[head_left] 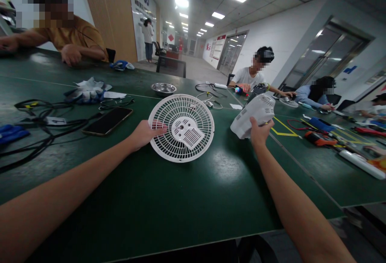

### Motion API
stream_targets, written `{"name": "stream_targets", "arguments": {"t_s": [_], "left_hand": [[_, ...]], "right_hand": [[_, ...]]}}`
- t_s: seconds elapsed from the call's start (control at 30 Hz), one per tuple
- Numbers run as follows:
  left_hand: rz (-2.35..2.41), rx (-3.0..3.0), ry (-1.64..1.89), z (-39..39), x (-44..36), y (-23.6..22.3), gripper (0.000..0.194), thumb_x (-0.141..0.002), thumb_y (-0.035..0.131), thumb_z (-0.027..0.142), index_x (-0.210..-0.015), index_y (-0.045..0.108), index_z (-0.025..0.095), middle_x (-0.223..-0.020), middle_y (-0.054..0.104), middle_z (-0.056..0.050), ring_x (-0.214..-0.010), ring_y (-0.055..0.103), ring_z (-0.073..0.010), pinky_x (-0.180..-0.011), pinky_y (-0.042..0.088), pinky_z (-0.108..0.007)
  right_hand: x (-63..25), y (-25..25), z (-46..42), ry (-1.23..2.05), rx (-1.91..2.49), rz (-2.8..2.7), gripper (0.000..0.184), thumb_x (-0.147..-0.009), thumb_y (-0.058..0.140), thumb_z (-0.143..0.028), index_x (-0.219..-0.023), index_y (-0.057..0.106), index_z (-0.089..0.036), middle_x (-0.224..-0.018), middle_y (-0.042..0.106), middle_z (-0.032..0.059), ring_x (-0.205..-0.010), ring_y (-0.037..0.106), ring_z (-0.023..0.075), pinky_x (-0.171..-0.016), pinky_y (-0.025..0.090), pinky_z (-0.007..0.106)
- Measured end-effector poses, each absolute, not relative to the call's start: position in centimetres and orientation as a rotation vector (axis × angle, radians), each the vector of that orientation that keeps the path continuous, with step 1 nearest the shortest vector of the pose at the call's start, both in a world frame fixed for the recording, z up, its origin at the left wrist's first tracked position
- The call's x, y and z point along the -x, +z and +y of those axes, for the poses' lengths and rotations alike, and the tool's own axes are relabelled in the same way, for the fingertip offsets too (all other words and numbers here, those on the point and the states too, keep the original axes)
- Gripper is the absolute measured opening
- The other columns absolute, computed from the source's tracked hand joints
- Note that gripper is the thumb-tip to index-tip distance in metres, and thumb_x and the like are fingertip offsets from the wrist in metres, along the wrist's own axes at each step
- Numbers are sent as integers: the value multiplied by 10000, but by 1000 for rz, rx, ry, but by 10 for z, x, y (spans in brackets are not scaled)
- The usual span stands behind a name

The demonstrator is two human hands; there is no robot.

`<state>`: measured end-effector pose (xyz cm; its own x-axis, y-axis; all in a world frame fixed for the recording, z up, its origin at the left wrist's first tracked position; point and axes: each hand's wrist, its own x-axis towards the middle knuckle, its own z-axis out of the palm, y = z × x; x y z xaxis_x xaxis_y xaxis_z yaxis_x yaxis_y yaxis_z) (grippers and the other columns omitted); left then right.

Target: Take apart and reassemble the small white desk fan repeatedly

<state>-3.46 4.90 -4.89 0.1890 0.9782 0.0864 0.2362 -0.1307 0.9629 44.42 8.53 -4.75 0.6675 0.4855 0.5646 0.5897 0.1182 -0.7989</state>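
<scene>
A round white fan grille [188, 136] with a slotted centre plate stands tilted above the green table. My left hand [147, 133] grips its left rim, thumb across the bars. To the right, my right hand [261, 130] is closed on a white plastic fan housing [255, 114] with vent slots. The housing is held apart from the grille, above the table; the fingers behind it are partly hidden. Behind the grille sits a shiny metal bowl [163, 89]. A black phone [107, 121] lies left of my left hand.
Black cables [51, 134] and grey gloves [86, 91] lie at the left. On the right are an orange-and-black tool [321, 138], a white bar [362, 164] and yellow tape marks [285, 133]. Several people sit around the table [169, 210]; its near edge runs below my arms.
</scene>
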Motion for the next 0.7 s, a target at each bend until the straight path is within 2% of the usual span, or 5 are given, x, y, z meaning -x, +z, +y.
{"name": "stream_targets", "arguments": {"t_s": [0.23,0.53,0.7], "left_hand": [[1225,-1558,987,50,36,-49,307,-762,767,359,-990,703,163,-968,749,-86,-861,717,-236,-811,575,-410],[1218,-1540,994,50,35,-49,290,-755,773,327,-984,704,163,-952,751,-75,-856,720,-235,-816,576,-415],[1217,-1548,1010,51,36,-50,292,-750,777,333,-971,707,156,-941,753,-74,-850,719,-233,-815,574,-407]], "right_hand": [[-447,-46,88,-172,1325,-921,699,-692,755,-529,-1224,495,-158,-1146,638,119,-1004,638,259,-917,491,429],[-441,-41,86,-175,1277,-994,729,-737,726,-491,-1313,400,-186,-1226,606,137,-1050,651,266,-921,507,452],[-438,-38,83,-292,1313,-1009,766,-743,712,-482,-1356,359,-188,-1269,575,150,-1089,625,270,-927,504,455]]}}
